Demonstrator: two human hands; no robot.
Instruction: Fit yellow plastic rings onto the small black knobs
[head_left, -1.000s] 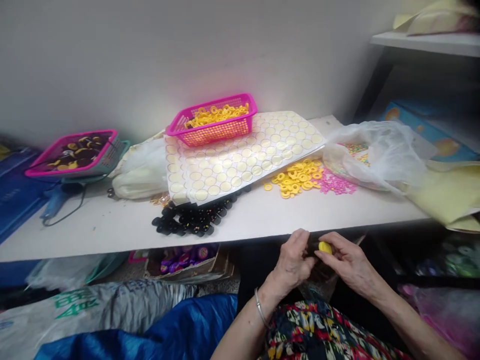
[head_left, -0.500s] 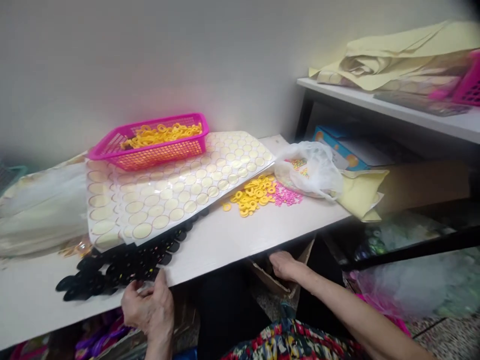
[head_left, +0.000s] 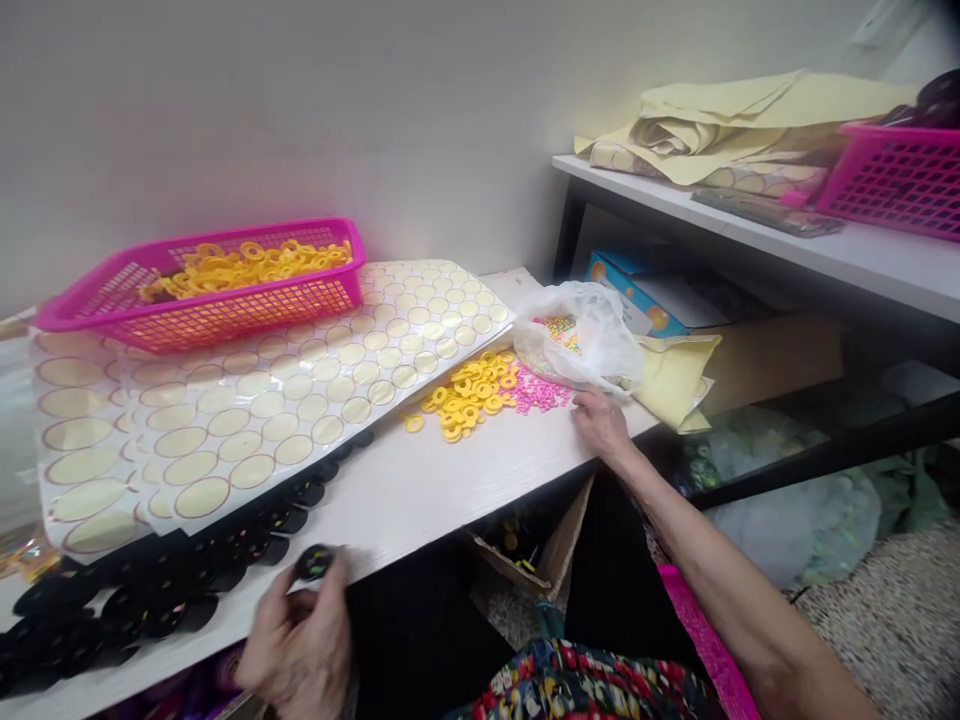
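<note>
"Right hand (head_left: 600, 425) has come up from the carton (head_left: 568, 530) below the table (head_left: 427, 500), and it now rests near the small pink pieces (head_left: 541, 392). What about the other?"

"Left hand (head_left: 300, 640) has now one black round piece (head_left: 313, 562), pinched between thumb and fingers, near the table's front edge."

"Does the right one pinch something too?"

"One cannot tell; its fingertips show too small."

"And what does this change mean for the work?"

"Probably both hands are now busy with picking up pieces, though this is only a judgement."

"What lies around them?"

"More black pieces (head_left: 199, 612) lie along the front of the printed sheets (head_left: 337, 390). On these sheets stands a pink basket (head_left: 330, 290) with yellow rings inside. Loose yellow rings (head_left: 472, 395) touch the pink pieces, and just behind is a whitish plastic bag (head_left: 604, 335)."

"And the room?"

"Behind is a grey wall (head_left: 450, 150); at right, a shelf (head_left: 885, 265) bears folded yellow sheets (head_left: 750, 115)."
</note>
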